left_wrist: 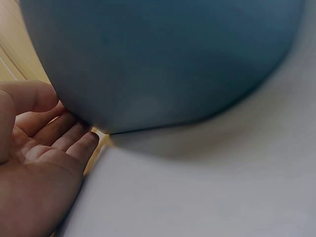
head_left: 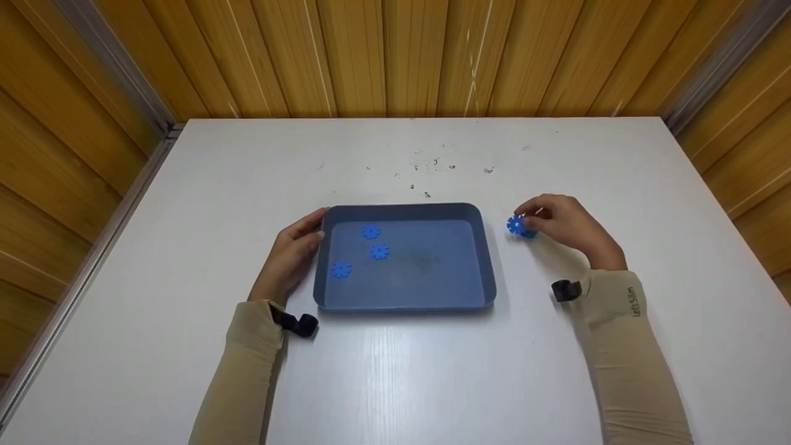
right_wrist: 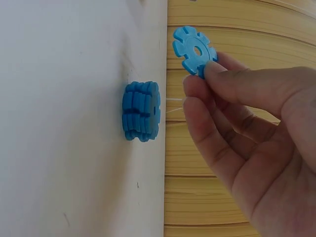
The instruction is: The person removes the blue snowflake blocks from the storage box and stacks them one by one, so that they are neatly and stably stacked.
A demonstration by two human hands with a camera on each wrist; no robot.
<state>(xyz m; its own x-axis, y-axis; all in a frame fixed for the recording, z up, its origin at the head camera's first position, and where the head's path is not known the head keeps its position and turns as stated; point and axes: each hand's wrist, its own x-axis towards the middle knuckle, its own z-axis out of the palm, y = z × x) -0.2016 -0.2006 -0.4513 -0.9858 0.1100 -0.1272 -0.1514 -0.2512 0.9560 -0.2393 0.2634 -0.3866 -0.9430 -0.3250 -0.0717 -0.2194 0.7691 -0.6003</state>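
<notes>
In the head view my right hand (head_left: 565,225) is just right of the tray. Its thumb and fingertips pinch a blue notched plastic disc (right_wrist: 190,44) with a hole in its middle, tilted up off the table. A short stack of the same blue discs (right_wrist: 140,111) stands on the table beside that hand, partly covered by it in the head view. My left hand (head_left: 291,256) rests against the left side of the blue-grey tray (head_left: 426,300), fingers fairly straight along the outer wall. Three blue discs (head_left: 379,251) lie flat, apart from each other, in the tray's left part.
The tray stands on a white table (head_left: 395,377) with dark scuff marks beyond it. Yellow wood-look panels (head_left: 408,59) rise behind the table's far edge and on both sides. A black wrist camera (head_left: 300,324) is strapped to each sleeve.
</notes>
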